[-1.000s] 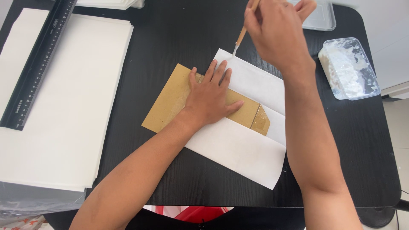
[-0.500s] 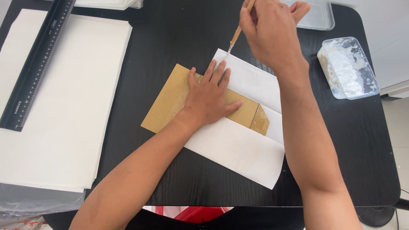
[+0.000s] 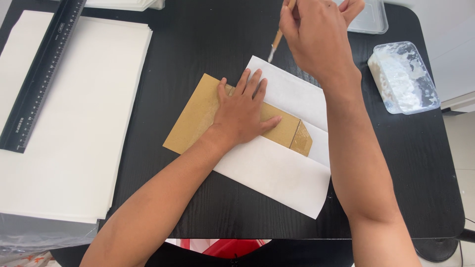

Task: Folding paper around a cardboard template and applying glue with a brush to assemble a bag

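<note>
My left hand (image 3: 245,111) lies flat, fingers spread, on a brown cardboard template (image 3: 195,116). The cardboard rests across a white sheet of paper (image 3: 277,173) on the black table (image 3: 198,44). My right hand (image 3: 316,34) is raised over the sheet's far edge and grips a small wooden-handled brush (image 3: 275,45). The brush tip, white with paste, sits just off the sheet's top corner. Most of the handle is hidden by my fingers.
A clear plastic tub of white paste (image 3: 403,76) stands at the right. A clear lid or tray (image 3: 368,20) lies behind it. A stack of white sheets (image 3: 74,128) covers the left side, with a long black ruler (image 3: 42,74) on it.
My right hand and the brush have shifted slightly toward the sheet's top corner. The left hand stays pressed on the cardboard.
</note>
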